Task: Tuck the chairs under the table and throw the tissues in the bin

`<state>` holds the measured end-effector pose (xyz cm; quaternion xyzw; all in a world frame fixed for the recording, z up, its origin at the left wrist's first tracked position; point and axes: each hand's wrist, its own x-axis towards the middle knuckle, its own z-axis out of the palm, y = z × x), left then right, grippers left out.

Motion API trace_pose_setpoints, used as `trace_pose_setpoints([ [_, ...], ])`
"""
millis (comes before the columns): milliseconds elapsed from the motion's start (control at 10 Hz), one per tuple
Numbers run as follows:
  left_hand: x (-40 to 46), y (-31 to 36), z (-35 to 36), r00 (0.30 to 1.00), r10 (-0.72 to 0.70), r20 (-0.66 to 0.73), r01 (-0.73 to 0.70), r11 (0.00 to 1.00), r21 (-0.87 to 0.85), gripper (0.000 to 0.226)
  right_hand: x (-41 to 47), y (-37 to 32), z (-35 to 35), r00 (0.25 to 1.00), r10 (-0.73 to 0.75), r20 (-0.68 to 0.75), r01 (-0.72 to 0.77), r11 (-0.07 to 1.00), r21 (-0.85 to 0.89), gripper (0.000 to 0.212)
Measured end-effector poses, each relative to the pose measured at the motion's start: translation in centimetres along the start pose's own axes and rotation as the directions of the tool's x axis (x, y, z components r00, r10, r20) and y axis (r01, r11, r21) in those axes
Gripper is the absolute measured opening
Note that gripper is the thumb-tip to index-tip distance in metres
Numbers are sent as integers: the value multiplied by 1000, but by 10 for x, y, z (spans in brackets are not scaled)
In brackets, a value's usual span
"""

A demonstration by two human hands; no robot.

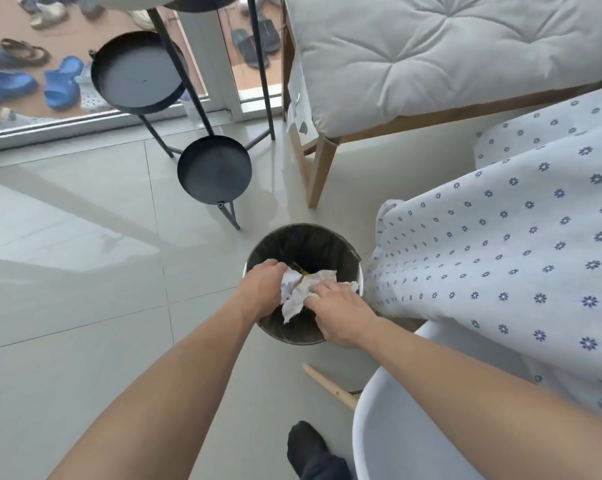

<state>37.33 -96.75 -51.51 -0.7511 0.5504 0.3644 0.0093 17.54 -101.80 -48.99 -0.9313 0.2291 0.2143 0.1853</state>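
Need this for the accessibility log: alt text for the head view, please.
Both hands, left hand and right hand, hold crumpled white tissues over an open black-lined bin on a tiled floor. A white chair and a table under a flowered cloth are at right; a black tiered stand is behind the bin.

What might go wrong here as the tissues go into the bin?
The tissues hang over the bin, held by the left hand and right hand; a loose piece might drop on the floor. The tablecloth and white chair crowd the right arm and may get snagged.
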Motion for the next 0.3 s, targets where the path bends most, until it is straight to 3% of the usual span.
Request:
trace_pose_setpoints([
  [200, -17, 6, -25, 994, -52, 95, 30, 977, 213, 62, -23, -3, -13, 977, 140, 163, -141, 990, -4, 60],
  [300, -29, 16, -46, 990, -96, 105, 67, 966, 251, 74, -37, -6, -32, 966, 198, 164, -205, 978, 25, 73],
])
